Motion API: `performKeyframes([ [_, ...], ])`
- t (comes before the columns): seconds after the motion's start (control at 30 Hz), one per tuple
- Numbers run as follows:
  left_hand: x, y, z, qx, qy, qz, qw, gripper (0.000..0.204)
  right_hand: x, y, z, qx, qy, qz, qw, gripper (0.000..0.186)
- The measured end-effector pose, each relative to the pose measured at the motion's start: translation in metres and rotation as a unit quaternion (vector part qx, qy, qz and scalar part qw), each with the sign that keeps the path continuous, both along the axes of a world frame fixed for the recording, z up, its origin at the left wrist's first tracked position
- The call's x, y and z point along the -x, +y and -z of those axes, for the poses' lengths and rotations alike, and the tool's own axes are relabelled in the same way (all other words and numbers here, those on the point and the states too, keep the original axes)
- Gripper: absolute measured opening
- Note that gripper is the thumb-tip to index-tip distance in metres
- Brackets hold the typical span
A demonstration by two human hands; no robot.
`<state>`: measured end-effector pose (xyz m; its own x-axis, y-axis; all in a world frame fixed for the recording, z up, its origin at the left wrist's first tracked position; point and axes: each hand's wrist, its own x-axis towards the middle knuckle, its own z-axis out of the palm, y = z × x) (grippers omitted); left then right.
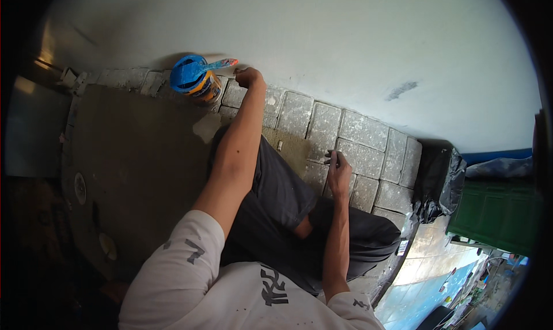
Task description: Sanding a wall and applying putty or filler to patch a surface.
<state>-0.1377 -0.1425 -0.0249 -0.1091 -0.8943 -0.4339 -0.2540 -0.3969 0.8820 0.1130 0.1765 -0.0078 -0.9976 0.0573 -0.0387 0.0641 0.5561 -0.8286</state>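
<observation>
A paint can (205, 89) with blue paint over its top stands against the wall at upper left, a paint-smeared brush (218, 64) resting across it. My left hand (249, 78) reaches beside the brush's tip, fingers curled; what they hold, if anything, is hidden. My right hand (339, 169) hovers over grey paving blocks (360, 125), fingers loosely bent and apart, with nothing clearly visible in them. My legs (276, 189) in dark trousers are folded beneath my arms.
A pale wall (357, 48) runs along the top. Dark cement ground (127, 157) lies at left, beside a grey panel (31, 128). At right are black plastic (438, 180), a green bin (489, 215) and clutter on light tiles (426, 258).
</observation>
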Motion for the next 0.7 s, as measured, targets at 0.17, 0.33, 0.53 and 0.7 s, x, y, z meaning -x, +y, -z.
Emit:
performKeyframes([
  [0.17,-0.001,0.009,-0.008,0.034,0.017,0.049,0.998,0.032,0.011,0.0,-0.002,0.021,0.013,0.014,1.0,0.032],
  [0.33,-0.004,0.004,-0.001,0.036,0.009,0.013,0.999,0.033,0.004,-0.004,-0.001,0.032,0.01,0.012,0.999,0.032],
  [0.53,-0.002,0.006,0.01,0.034,0.002,0.016,0.999,0.032,0.005,-0.001,-0.001,0.001,0.04,-0.003,0.999,0.031],
  [0.7,-0.005,0.001,0.019,0.054,0.02,0.013,0.998,0.032,0.008,-0.005,-0.008,0.021,0.044,-0.013,0.999,0.03],
])
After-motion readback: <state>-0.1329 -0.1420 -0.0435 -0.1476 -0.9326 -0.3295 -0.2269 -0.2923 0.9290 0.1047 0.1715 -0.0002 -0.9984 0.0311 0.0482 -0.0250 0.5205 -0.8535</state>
